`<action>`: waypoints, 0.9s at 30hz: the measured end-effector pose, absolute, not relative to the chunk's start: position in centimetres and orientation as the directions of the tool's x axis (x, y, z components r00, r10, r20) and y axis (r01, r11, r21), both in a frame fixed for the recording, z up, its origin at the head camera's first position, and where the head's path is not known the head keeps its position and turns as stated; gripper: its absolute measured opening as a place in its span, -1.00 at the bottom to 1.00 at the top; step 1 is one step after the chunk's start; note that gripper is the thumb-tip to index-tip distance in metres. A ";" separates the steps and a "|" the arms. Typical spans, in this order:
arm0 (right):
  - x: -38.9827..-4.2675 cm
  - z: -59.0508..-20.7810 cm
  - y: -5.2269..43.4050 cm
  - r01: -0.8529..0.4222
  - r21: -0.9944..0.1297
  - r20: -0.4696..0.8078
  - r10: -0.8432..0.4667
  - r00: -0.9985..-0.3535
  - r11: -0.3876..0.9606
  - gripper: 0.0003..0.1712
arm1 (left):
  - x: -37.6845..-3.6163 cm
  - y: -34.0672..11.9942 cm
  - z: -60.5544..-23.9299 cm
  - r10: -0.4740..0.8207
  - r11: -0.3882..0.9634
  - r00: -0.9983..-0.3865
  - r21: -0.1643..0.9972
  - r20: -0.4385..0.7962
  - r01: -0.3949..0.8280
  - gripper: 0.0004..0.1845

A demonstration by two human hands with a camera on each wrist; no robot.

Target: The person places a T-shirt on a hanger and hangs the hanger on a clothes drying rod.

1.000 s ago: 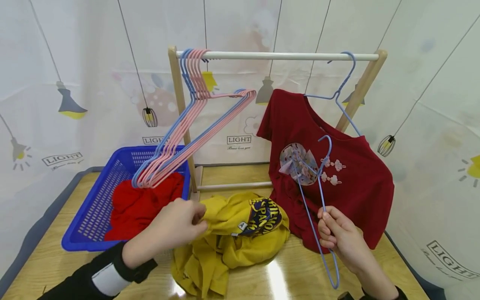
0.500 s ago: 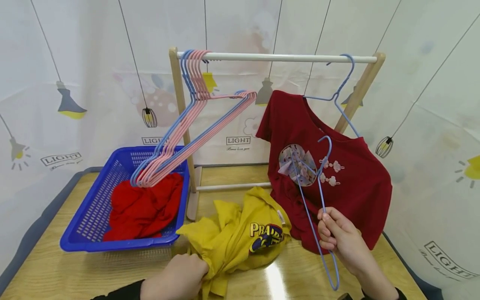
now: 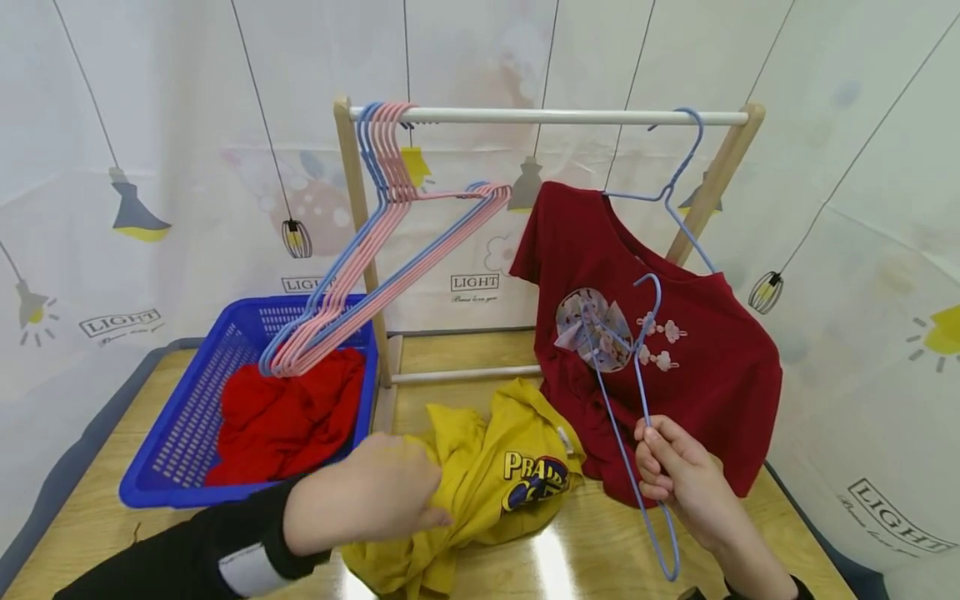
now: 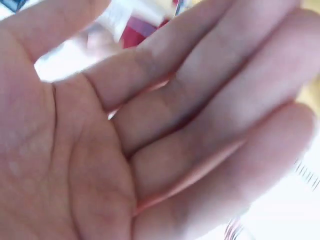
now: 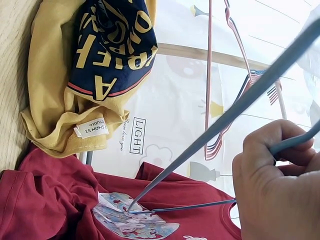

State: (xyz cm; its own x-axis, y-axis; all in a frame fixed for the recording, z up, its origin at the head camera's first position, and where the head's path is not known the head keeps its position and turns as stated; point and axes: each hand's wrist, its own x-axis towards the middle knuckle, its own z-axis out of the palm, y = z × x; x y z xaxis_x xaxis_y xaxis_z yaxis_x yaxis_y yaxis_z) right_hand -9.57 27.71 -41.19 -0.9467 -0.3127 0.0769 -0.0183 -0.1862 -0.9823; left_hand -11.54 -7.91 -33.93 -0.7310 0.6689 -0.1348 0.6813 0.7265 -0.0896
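My right hand (image 3: 682,471) grips one side of a blue clothes hanger (image 3: 647,400), its hook pointing up. In the right wrist view, the fingers (image 5: 280,140) curl round the hanger's wire. My left hand (image 3: 367,492) hovers at the left side of a crumpled yellow T-shirt (image 3: 517,450) with printed lettering. Its palm and loosely extended fingers (image 4: 200,110) hold nothing in the left wrist view. Behind the held hanger, a dark red T-shirt (image 3: 675,417) hangs from another blue hanger (image 3: 678,187), tilted, its lower part bunched on the table.
A white rail (image 3: 540,117) on wooden posts carries several pink and blue hangers (image 3: 390,200) at its left end. Below them stands a blue basket (image 3: 172,400) with red cloth (image 3: 292,417) inside. A patterned backdrop (image 3: 465,242) rises behind the wooden table (image 3: 90,475).
My left hand dropped to the yellow T-shirt's near left side, then came up a little. The T-shirt has been rearranged, showing different lettering. My right hand and its hanger have barely moved.
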 end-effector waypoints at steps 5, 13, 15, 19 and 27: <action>-9.4 -41.3 27.8 -0.017 -0.981 0.080 -0.323 -0.943 -0.193 -0.77 | -17.1 -4.6 -31.0 0.625 0.775 -0.779 0.153 -0.047 0.613 -0.62; -9.1 -41.5 27.8 -0.030 -0.974 0.108 -0.346 -0.932 -0.223 -0.74 | -24.4 0.3 -34.5 0.550 0.812 -0.821 0.327 -0.153 0.483 -0.50; -9.1 -41.5 27.7 -0.030 -0.974 0.107 -0.344 -0.933 -0.222 -0.74 | -25.6 1.0 -35.8 0.542 0.824 -0.814 0.324 -0.208 0.465 -0.41; -9.0 -41.6 27.6 -0.021 -0.971 0.108 -0.358 -0.927 -0.240 -0.73 | -27.0 1.6 -38.0 0.552 0.830 -0.775 0.290 -0.308 0.476 -0.39; -8.9 -41.6 27.4 -0.025 -0.970 0.117 -0.377 -0.919 -0.240 -0.72 | -27.3 2.3 -40.1 0.652 0.758 -0.638 0.378 -0.410 0.532 -0.30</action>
